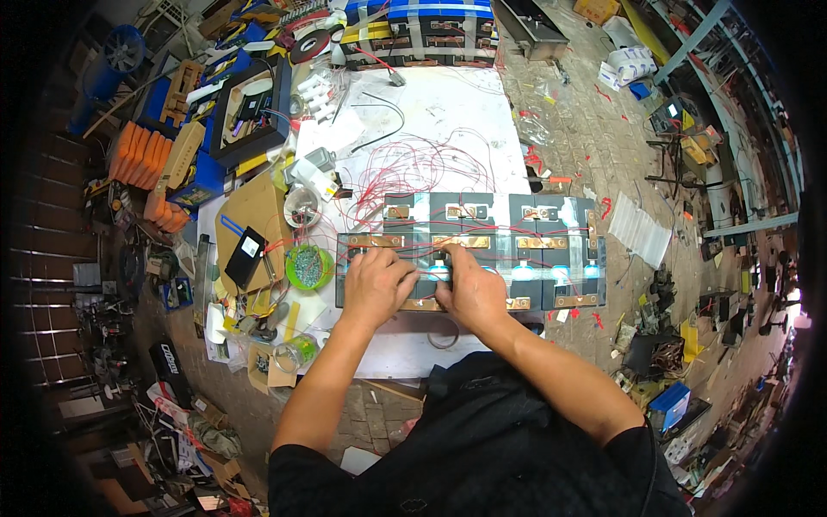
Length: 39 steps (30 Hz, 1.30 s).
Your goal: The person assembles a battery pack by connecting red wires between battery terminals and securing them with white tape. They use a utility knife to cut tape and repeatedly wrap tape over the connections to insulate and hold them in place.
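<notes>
A battery pack of several black cells (508, 211) lies on the white-covered table in front of me, strapped with clear tape. Copper busbars (461, 242) join its terminals, and thin red wires run across its top. My left hand (376, 280) rests on the pack's left part, fingers bent and bunched together near a red wire; what they pinch, if anything, is too small to make out. Close on its right, my right hand (475, 289) is closed with index finger and thumb bent down to the pack. Whatever lies between those fingertips is hidden.
Loose red wires (422, 164) spread beyond the pack. A green bowl of small screws (308, 267) and a black box with a blue loop (245, 257) stand left. A roll of tape (443, 333) lies near the front edge. More battery packs (439, 34) sit at the far end.
</notes>
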Each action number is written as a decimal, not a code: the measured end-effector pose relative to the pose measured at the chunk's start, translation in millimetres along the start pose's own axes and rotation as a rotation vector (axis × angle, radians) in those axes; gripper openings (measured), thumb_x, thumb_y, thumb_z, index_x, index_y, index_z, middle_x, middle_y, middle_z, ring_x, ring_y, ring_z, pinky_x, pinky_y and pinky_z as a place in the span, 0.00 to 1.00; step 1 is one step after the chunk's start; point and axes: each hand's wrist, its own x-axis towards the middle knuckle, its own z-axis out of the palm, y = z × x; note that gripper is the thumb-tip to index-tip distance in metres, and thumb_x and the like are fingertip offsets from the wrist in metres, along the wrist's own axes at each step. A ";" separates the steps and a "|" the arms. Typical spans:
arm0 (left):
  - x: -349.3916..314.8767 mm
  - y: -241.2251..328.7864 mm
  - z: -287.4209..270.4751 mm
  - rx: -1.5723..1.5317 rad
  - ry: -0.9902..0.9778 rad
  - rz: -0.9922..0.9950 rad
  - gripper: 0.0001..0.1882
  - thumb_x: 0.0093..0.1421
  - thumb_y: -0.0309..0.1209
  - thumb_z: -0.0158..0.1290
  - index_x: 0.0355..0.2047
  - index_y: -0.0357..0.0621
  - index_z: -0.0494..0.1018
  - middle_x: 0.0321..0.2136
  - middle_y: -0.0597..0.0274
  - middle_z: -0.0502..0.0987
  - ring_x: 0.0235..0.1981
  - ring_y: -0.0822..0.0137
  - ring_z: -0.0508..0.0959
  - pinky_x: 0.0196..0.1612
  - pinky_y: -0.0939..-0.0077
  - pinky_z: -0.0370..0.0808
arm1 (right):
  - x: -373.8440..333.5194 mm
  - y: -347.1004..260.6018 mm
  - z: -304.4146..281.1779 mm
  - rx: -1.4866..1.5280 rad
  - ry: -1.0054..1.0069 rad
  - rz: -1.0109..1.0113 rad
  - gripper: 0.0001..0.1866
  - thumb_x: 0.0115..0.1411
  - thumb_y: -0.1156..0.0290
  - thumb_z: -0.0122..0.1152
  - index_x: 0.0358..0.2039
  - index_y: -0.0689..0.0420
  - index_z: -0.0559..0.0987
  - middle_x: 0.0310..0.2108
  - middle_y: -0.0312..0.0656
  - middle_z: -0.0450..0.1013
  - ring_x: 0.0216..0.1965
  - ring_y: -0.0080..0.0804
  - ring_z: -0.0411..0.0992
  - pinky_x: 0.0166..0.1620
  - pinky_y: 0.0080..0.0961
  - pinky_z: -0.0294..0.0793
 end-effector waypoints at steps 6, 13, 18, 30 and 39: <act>-0.5 0.3 -1.4 0.036 0.020 -0.079 0.15 0.57 0.38 0.71 0.44 0.49 0.85 0.36 0.62 0.82 0.42 0.55 0.81 0.45 0.58 0.73 | 2.5 -1.1 2.2 -0.061 -0.030 -0.019 0.29 0.58 0.68 0.67 0.62 0.53 0.75 0.40 0.49 0.80 0.31 0.53 0.82 0.32 0.48 0.82; -3.3 -6.9 -1.3 -0.071 0.007 -0.077 0.15 0.57 0.34 0.71 0.45 0.52 0.86 0.36 0.61 0.81 0.41 0.54 0.81 0.41 0.56 0.76 | -5.4 3.7 11.3 -0.182 -0.026 -0.210 0.26 0.59 0.65 0.70 0.60 0.48 0.83 0.34 0.43 0.76 0.28 0.46 0.80 0.28 0.42 0.80; -1.9 -2.8 -1.6 -0.060 -0.014 -0.023 0.12 0.58 0.33 0.69 0.43 0.58 0.87 0.33 0.64 0.78 0.39 0.57 0.79 0.41 0.58 0.75 | -4.6 1.2 9.1 -0.213 -0.082 -0.222 0.30 0.57 0.66 0.71 0.62 0.50 0.82 0.35 0.43 0.76 0.29 0.43 0.81 0.28 0.40 0.80; -5.7 -15.7 -15.7 0.124 0.022 -0.113 0.15 0.52 0.45 0.74 0.32 0.51 0.84 0.32 0.63 0.76 0.37 0.55 0.79 0.41 0.57 0.72 | -3.7 -1.4 5.5 -0.189 -0.119 -0.192 0.29 0.58 0.65 0.70 0.62 0.48 0.82 0.38 0.45 0.76 0.33 0.45 0.82 0.30 0.42 0.81; -20.3 -33.4 -47.3 0.404 -0.006 -0.292 0.27 0.49 0.56 0.75 0.38 0.50 0.85 0.37 0.58 0.76 0.42 0.51 0.78 0.41 0.54 0.74 | -2.8 -2.4 4.8 -0.194 -0.139 -0.169 0.30 0.58 0.65 0.70 0.63 0.48 0.82 0.37 0.46 0.76 0.33 0.46 0.82 0.30 0.43 0.81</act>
